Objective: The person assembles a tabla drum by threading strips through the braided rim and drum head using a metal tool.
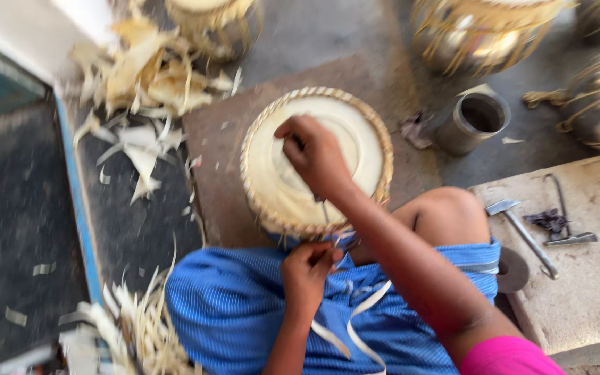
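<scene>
Resting right hand (314, 156) on one drum (316, 163) | left hand (308, 272) pinching one strap (355, 326)

1. My right grip (314, 154): reached forward and away from my body, knuckles up, fingers curled inward, thumb and forefinger pinched together.
2. My right forearm: bare, running diagonally from the lower right up to the wrist, a pink sleeve at the upper arm.
3. My left grip (307, 267): low, close to my lap, fingers bunched shut.
4. My left forearm: bare, rising from the bottom edge.
</scene>
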